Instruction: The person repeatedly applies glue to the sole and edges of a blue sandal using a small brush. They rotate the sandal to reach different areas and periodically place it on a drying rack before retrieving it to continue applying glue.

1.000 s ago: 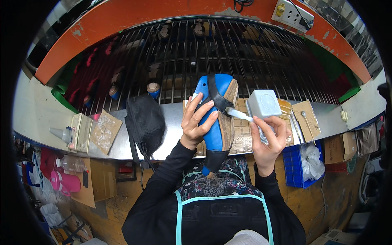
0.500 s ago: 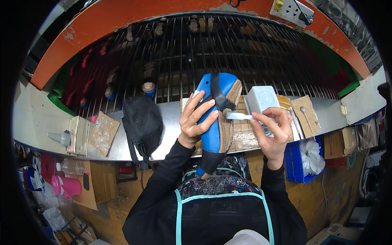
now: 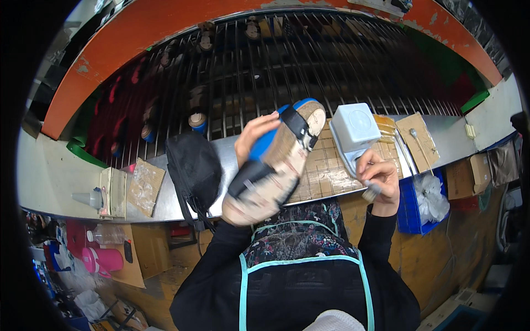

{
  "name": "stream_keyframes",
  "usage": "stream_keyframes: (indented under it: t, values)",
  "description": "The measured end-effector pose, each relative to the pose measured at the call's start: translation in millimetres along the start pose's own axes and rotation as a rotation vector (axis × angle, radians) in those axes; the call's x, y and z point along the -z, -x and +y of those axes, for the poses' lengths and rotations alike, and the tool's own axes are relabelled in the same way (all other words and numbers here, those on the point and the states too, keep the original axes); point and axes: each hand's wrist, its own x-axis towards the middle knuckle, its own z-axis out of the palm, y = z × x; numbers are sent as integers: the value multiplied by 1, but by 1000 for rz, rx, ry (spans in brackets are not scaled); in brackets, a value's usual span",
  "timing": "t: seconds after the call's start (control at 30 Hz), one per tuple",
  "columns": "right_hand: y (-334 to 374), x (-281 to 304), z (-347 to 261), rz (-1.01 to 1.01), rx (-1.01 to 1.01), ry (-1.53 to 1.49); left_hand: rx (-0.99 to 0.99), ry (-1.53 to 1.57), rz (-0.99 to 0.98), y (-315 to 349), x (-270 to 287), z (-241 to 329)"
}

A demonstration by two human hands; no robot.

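A blue sandal (image 3: 276, 165) with black straps, a cork-coloured side and a pale underside is tilted in front of me, its bottom turned up toward the view and smeared by motion. My left hand (image 3: 253, 135) grips it from the left, with the fingers partly hidden behind it. My right hand (image 3: 383, 174) is closed on a small brush, whose bristles (image 3: 371, 193) point down toward me, apart from the sandal. Beside that hand stands a white, box-shaped container (image 3: 356, 128) on the bench.
A black pouch (image 3: 193, 174) lies on the metal bench left of the sandal. Beyond runs a roller conveyor (image 3: 243, 88) carrying several shoes. A stick lies on a cardboard piece (image 3: 418, 143) at right, above a blue basket (image 3: 409, 207) of plastic bags. Taped cardboard (image 3: 320, 176) covers the bench middle.
The sandal has turned from its side so that its underside faces up. My right hand has drawn the brush away from it, and the bristles now point down.
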Motion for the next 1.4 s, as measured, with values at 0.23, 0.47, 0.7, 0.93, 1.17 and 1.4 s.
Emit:
stream_keyframes:
  t: [0.23,0.47,0.7,0.93,1.17,1.4]
  values:
    - [77,38,29,482,6,-122,700,1052,572,50,-51,-70]
    - [116,40,45,859,-159,130,1268,1767,726,34,-58,-193]
    - [98,28,37,833,-130,1177,1328,1618,1059,42,-62,-276]
    - [68,38,47,658,-76,1839,1273,1609,1146,62,-46,-291]
    - [58,20,32,570,-101,1993,1509,1376,1082,53,-47,-300]
    - [30,-10,-25,620,85,1273,1313,1175,1220,40,-55,-204]
